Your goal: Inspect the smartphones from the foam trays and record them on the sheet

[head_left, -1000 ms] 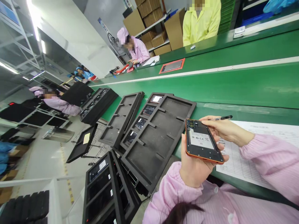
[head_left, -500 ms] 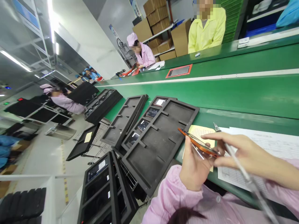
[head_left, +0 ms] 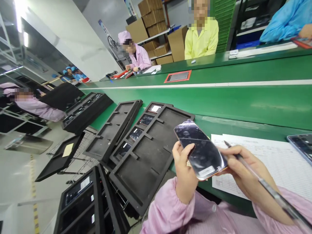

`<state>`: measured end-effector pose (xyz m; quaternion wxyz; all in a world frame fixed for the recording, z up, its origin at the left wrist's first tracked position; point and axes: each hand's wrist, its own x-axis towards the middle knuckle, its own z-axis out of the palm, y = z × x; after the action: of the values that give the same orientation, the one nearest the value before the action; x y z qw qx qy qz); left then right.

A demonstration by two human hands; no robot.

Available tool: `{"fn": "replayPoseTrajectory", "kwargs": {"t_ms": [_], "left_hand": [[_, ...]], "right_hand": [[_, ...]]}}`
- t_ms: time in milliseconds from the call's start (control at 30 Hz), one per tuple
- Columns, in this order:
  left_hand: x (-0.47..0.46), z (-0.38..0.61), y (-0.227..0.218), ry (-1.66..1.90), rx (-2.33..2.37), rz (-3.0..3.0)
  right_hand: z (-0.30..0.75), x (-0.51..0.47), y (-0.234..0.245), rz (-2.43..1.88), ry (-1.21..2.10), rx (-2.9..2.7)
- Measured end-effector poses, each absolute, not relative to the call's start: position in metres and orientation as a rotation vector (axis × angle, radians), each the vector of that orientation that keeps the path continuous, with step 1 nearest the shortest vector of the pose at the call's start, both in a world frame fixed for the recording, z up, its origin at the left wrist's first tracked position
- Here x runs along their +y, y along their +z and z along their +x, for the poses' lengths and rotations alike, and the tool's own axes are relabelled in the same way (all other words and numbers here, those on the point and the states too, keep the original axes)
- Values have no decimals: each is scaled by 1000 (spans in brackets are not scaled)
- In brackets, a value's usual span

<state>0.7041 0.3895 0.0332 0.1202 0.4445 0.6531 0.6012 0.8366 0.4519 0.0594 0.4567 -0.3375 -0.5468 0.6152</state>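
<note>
My left hand (head_left: 184, 174) grips a smartphone (head_left: 203, 156) by its left edge, thumb lying on the dark glossy screen. The screen faces me, tilted, with a small white label near its lower end and an orange edge showing below. Fingers of my right hand (head_left: 248, 172) touch the phone's lower right edge. That same hand holds a pen (head_left: 270, 191), its tip pointing left beyond the fingers. Beneath the hands, printed sheets (head_left: 255, 149) lie on the green bench. A black foam tray (head_left: 153, 159) sits just left of the phone.
Another phone (head_left: 303, 146) lies at the right edge. More foam trays (head_left: 109, 130) are left, some holding phones; a lower stack (head_left: 79, 201) stands nearer me. Across the green bench (head_left: 243, 100) are a flat device on a red mat (head_left: 177, 76) and several people.
The phone has turned from nearly edge-on to screen towards me. My left thumb now rests on the glass. The view has swung right, bringing in a blue-sleeved person and the second phone.
</note>
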Motion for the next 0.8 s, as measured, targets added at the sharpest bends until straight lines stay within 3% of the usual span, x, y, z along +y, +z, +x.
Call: {"fn": "replayPoseTrajectory", "kwargs": {"t_ms": [200,433,800], "left_hand": [[399,700,37,1742,1475,921],[400,705,30,1677,1517,844],[396,702,33,1666,1537,966]], "right_hand": [[843,444,37,-753,1279,-1618],[851,451,39,-871,988,-1815],[853,446,44,-1001,1073,-1875]]}}
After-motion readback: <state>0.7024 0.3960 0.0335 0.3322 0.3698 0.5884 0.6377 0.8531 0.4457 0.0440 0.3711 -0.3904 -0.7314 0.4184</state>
